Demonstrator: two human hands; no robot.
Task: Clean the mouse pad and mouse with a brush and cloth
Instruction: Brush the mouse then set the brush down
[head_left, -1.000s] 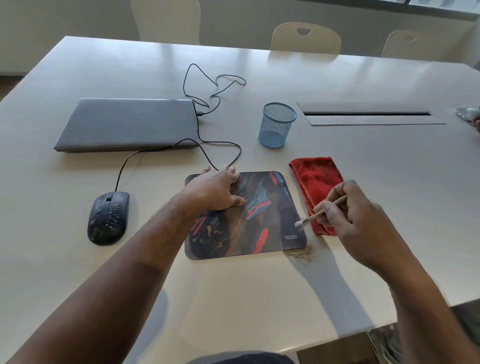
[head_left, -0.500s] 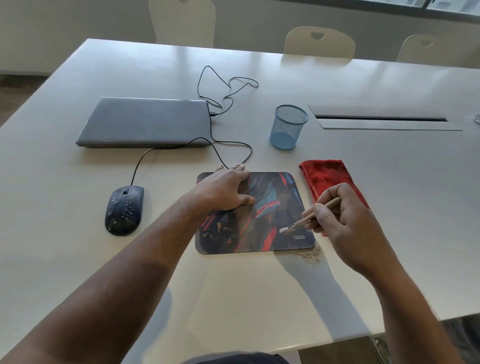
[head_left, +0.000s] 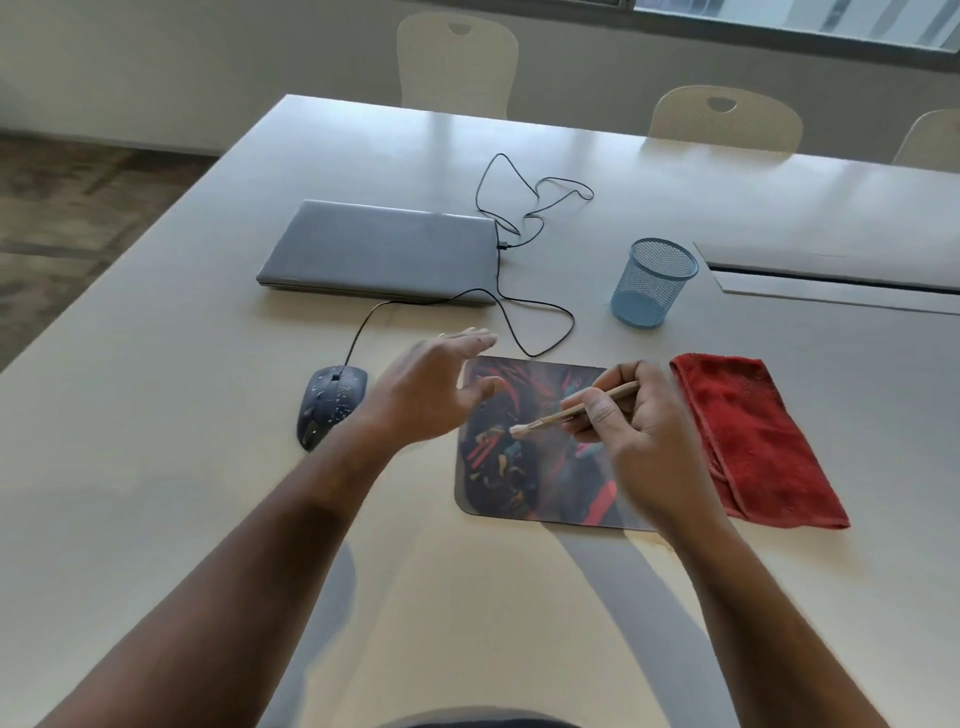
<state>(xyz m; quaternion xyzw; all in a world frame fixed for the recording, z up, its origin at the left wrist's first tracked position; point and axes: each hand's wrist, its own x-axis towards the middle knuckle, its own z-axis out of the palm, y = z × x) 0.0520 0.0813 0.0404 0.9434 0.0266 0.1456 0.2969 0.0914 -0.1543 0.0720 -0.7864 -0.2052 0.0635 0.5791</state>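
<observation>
White table (head_left: 519, 597) is carrying everything. I am seeing the right hand (head_left: 639, 431) pinching the brush (head_left: 571, 410), bristles pointing left over the pad (head_left: 540, 467). Left hand (head_left: 431, 389) is hovering with fingers spread, nearer the mouse (head_left: 330, 402), just left of it. Cloth (head_left: 753, 436) is lying right of the pad; nothing is blocking.

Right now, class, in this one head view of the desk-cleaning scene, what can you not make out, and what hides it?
- Mouse pad: its near right corner is covered by the right hand gripping the brush.
- Left hand: motion-blurred; contact with the pad cannot be told.
- Mouse: pale specks on it, too small to identify.
- Red cloth: folded, underside hidden.
- Table slot: cut off by the right edge.
</observation>
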